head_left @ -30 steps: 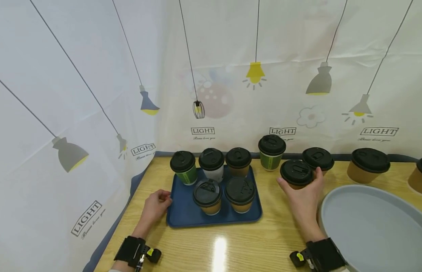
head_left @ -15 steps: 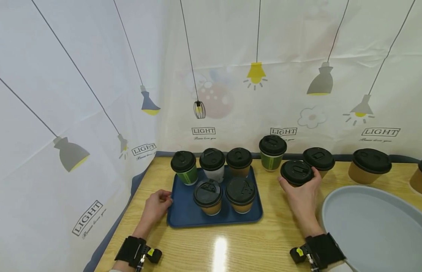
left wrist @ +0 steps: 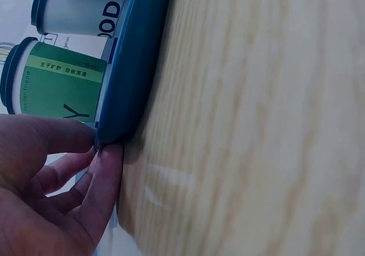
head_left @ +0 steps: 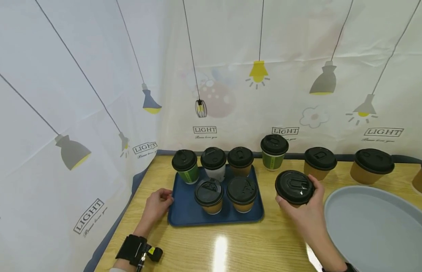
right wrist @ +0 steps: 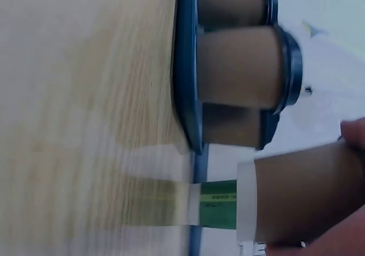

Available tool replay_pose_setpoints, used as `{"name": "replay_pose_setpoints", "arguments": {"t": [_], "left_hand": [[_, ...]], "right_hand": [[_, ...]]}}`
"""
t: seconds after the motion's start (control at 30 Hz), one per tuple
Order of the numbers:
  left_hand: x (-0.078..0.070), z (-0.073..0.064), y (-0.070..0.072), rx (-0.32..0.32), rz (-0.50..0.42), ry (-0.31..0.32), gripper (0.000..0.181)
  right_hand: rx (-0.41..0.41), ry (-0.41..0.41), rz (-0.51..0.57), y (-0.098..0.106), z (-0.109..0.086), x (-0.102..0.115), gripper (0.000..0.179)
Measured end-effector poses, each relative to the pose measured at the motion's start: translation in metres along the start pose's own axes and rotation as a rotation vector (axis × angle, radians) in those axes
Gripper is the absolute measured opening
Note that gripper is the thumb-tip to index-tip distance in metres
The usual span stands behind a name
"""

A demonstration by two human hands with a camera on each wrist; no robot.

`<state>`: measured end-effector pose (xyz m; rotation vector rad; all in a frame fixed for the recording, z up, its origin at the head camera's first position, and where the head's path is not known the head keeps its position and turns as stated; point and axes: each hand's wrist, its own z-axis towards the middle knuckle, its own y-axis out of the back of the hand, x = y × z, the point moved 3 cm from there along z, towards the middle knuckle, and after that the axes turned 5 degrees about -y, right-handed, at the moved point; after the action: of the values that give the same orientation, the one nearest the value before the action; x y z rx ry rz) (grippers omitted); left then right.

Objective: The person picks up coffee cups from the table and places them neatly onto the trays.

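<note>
My right hand (head_left: 307, 215) grips a brown paper coffee cup (head_left: 294, 187) with a black lid, thumb and fingers round its side. In the right wrist view this coffee cup (right wrist: 308, 190) hangs above the table, slightly tilted. My left hand (head_left: 158, 207) pinches the left edge of a blue tray (head_left: 183, 216); in the left wrist view its fingertips meet the tray's rim (left wrist: 134, 68). Several lidded cups stand on the tray: a green cup (head_left: 189, 176), a white cup (head_left: 215, 173) and brown ones, such as the front right brown cup (head_left: 243, 206).
Behind the held cup, a green cup (head_left: 273, 160), a brown cup (head_left: 317, 170) and another brown cup (head_left: 365, 173) stand along the wall. One more brown cup (head_left: 421, 183) is cut off at the right. A grey round tray (head_left: 377, 226) lies at the right.
My right hand has lifted the brown coffee cup away from the cup behind it and brought it nearer to me. The left hand keeps its place at the tray.
</note>
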<state>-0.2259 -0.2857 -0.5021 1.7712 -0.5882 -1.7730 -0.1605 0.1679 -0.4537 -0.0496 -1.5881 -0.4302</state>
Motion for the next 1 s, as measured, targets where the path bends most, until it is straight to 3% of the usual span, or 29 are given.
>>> {"name": "replay_pose_setpoints", "arguments": {"t": [0.4, 0.57, 0.87, 0.93, 1.0], "left_hand": [[0.0, 0.001, -0.001, 0.002, -0.011, -0.002, 0.025], [-0.001, 0.001, -0.002, 0.004, -0.014, 0.0, 0.025], [-0.002, -0.001, 0.0, 0.02, -0.026, 0.017, 0.029], [-0.004, -0.006, 0.0, -0.02, -0.034, 0.002, 0.031], [-0.01, -0.016, 0.002, -0.118, -0.027, -0.045, 0.031]], "right_hand": [[0.4, 0.141, -0.21, -0.008, -0.052, -0.009, 0.107], [0.534, 0.112, -0.232, -0.013, -0.055, -0.015, 0.106], [0.627, 0.009, -0.212, -0.014, -0.047, -0.023, 0.107], [0.629, 0.048, -0.21, -0.012, -0.047, -0.024, 0.111], [0.625, 0.101, -0.219, -0.01, -0.048, -0.024, 0.117]]}}
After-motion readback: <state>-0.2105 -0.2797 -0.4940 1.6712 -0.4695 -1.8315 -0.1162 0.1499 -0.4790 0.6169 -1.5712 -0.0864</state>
